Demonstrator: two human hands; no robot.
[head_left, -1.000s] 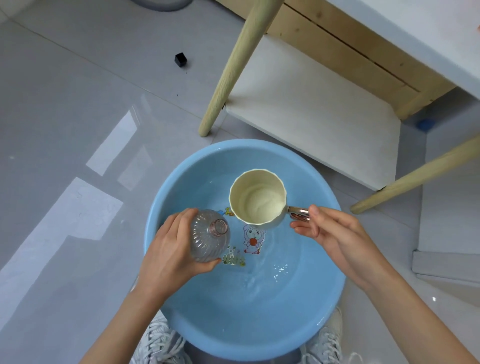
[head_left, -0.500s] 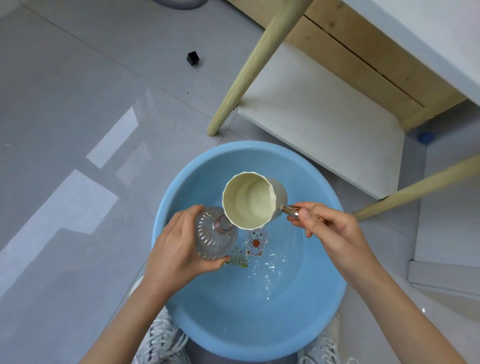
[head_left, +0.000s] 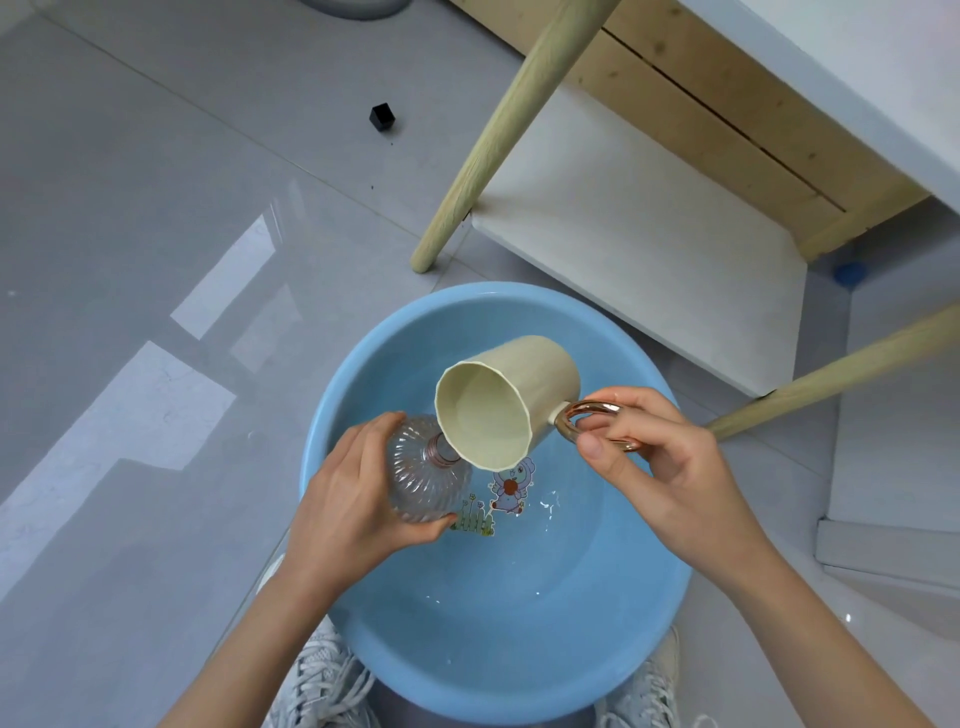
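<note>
A blue plastic basin (head_left: 623, 644) holding shallow water sits on the floor between my feet. My left hand (head_left: 343, 512) grips a clear ribbed plastic bottle (head_left: 421, 480), upright over the basin with its open neck facing up. My right hand (head_left: 654, 462) pinches the shiny copper handle of a cream-coloured mug (head_left: 524, 395). The mug is tilted steeply to the left, and its lower rim hangs right over the bottle's neck. A cartoon sticker (head_left: 506, 488) shows on the basin's bottom.
A low wooden table with pale round legs (head_left: 498, 135) and a white lower shelf (head_left: 649, 244) stands just beyond the basin. A small black cube (head_left: 382, 116) lies on the grey tiled floor. My white sneakers (head_left: 322, 686) flank the basin's near edge.
The mug went from upright to steeply tilted leftward, moving over the bottle's neck. My left hand kept the bottle in about the same place.
</note>
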